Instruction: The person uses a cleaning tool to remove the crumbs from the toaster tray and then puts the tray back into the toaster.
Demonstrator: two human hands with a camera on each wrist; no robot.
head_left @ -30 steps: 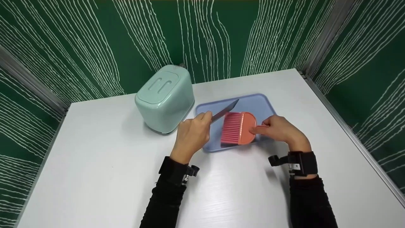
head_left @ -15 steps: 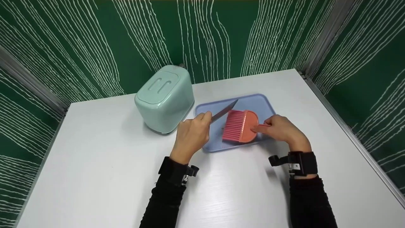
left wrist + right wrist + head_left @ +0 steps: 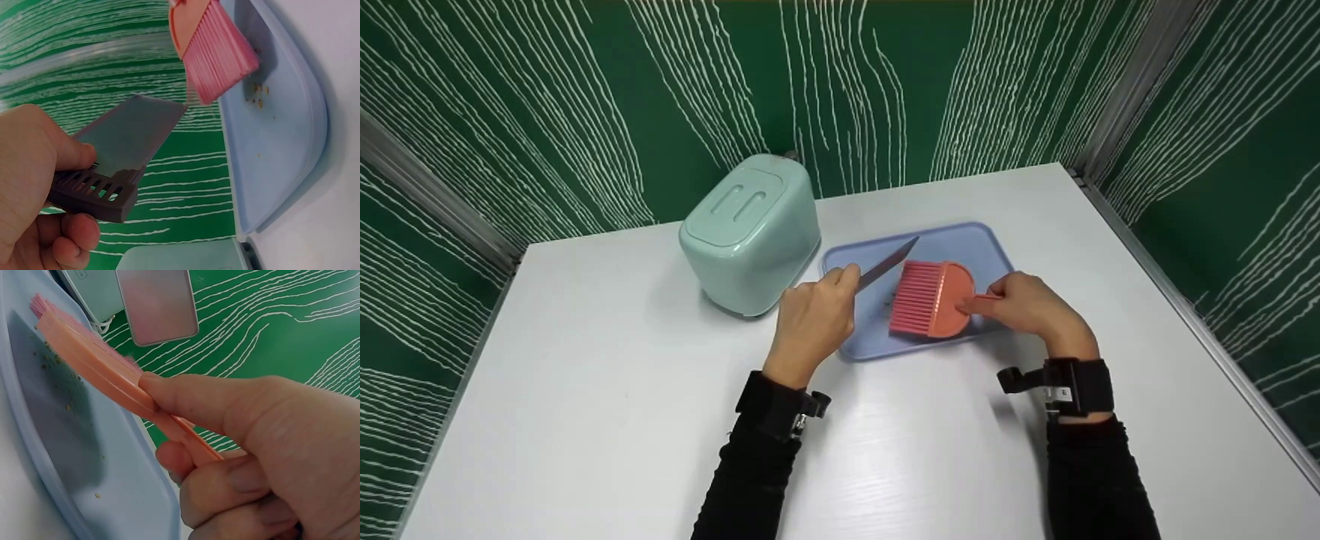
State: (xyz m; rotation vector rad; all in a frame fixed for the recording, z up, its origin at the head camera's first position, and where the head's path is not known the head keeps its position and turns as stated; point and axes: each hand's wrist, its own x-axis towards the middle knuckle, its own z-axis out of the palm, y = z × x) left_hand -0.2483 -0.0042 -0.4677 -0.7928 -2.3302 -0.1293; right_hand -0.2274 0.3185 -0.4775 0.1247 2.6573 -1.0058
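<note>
My left hand (image 3: 814, 322) grips the dark slotted end of a flat, thin-rimmed crumb tray (image 3: 135, 132), tilted above the left part of a blue tray (image 3: 952, 244). In the head view the crumb tray shows nearly edge-on. My right hand (image 3: 1035, 307) pinches the handle of an orange hand brush (image 3: 955, 300), thumb on its back. The pink bristles (image 3: 219, 62) point left, close to the crumb tray's far end. Brown and yellowish crumbs (image 3: 259, 95) lie scattered in the blue tray under the brush.
A mint-green toaster (image 3: 765, 240) stands left of the blue tray, with two slots marked on its top. Everything rests on a white table (image 3: 607, 390). Green walls (image 3: 855, 97) with white lines rise at the back and sides, joined by grey metal posts.
The brush has moved slightly right and up, away from the crumb tray, and a few crumbs now show left of its bristles. The crumb tray's tip has shifted slightly left and down.
</note>
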